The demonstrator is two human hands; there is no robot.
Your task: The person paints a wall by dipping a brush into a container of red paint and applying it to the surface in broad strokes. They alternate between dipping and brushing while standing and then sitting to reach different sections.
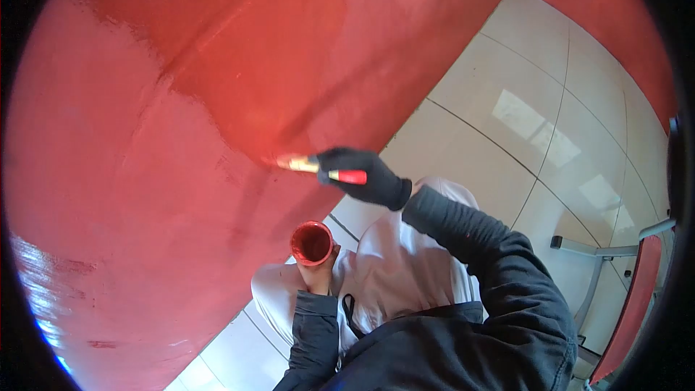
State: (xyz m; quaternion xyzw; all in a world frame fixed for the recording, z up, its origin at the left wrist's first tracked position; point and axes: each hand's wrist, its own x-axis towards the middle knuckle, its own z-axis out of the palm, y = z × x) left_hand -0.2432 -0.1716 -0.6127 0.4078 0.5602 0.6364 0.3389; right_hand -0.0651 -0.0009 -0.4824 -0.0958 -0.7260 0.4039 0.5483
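Note:
My right hand (378, 182), in a black glove, is closed round a paintbrush (302, 164). Its red handle end shows below the fingers, and the bristle tip meets the red wall (239, 101). Lower down, my bare left hand (317, 276) grips a small round paint cup (312, 243) from beneath and keeps it upright above my knee. Red paint coats the cup's inside and rim. Deeper, wet-looking red covers the wall above and around the brush; a paler red lies to the left and below.
Pale floor tiles (463, 130) run along the wall's foot. At the right stands a chair (628, 304) with grey metal legs and a red panel. Another red wall (622, 7) meets the first at the top right. My legs in light trousers (394, 261) are bent beneath my arms.

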